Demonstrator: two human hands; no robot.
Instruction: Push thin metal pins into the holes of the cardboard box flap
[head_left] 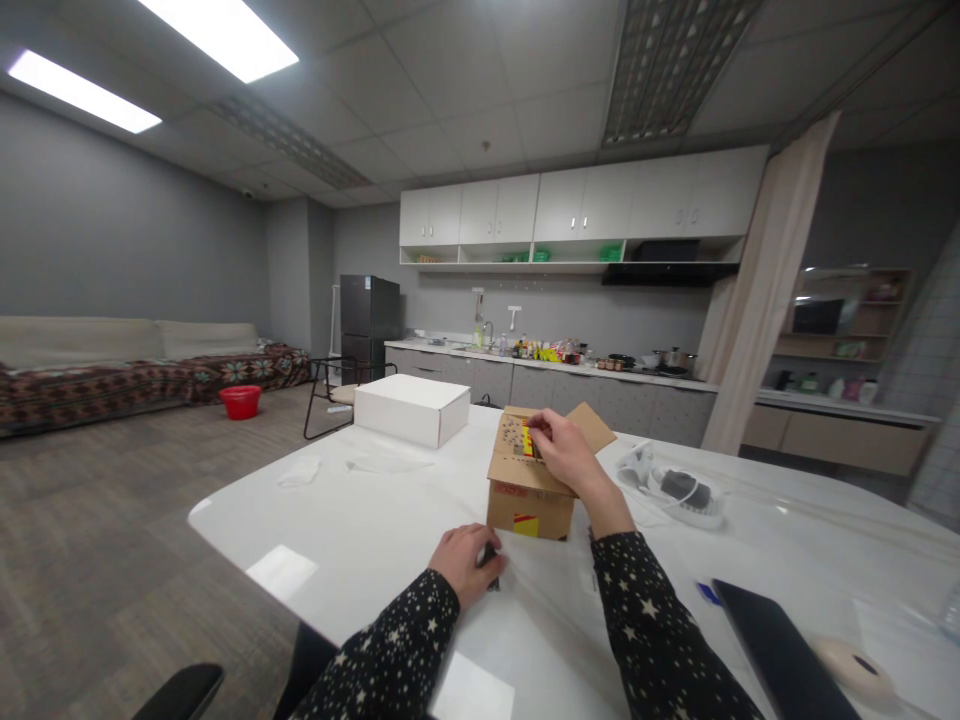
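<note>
A brown cardboard box stands on the white table in front of me, with one flap sticking out at its far right. Small dark pieces are scattered over its top, beside a yellow and red patch. Over that patch, my right hand has its fingertips pinched together; whatever they grip is too small to make out. My left hand rests on the table just before the box's near left corner. Its fingers curl around a small dark object, mostly covered by them.
A white box sits at the table's far left, with a crumpled tissue nearer. To the right lie a white device with a cable, a dark flat slab and a beige rounded object. A chair stands beyond the table.
</note>
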